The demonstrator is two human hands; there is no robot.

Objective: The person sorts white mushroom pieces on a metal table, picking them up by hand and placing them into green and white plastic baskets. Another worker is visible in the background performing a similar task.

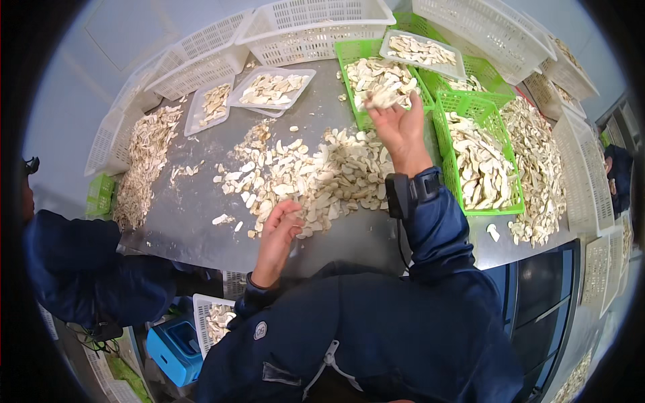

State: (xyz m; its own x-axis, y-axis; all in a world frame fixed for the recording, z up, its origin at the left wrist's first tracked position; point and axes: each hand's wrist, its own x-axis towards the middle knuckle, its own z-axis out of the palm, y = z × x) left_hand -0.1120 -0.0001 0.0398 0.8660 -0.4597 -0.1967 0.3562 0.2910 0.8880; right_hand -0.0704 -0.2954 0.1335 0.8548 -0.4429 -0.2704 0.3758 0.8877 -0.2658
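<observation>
Pale dried slices, which look like mushroom, lie in a loose pile [322,176] on a metal table [191,242]. My right hand [398,123] is palm up at the near edge of a green plastic basket [352,90] partly filled with slices. Blurred slices [381,96] are at its fingertips, and whether the fingers still hold them cannot be told. My left hand [282,234] hovers at the pile's near left edge with fingers curled; whether a slice is between them is hidden. Right of my right wrist stands another green basket [519,204] of longer slices.
White perforated crates [317,43] line the back. Clear trays [274,85] of slices stand back left, and one [423,53] rests across green baskets. Heaps of slices lie left [146,161] and right [539,166]. A co-worker's dark sleeve [75,257] is at left.
</observation>
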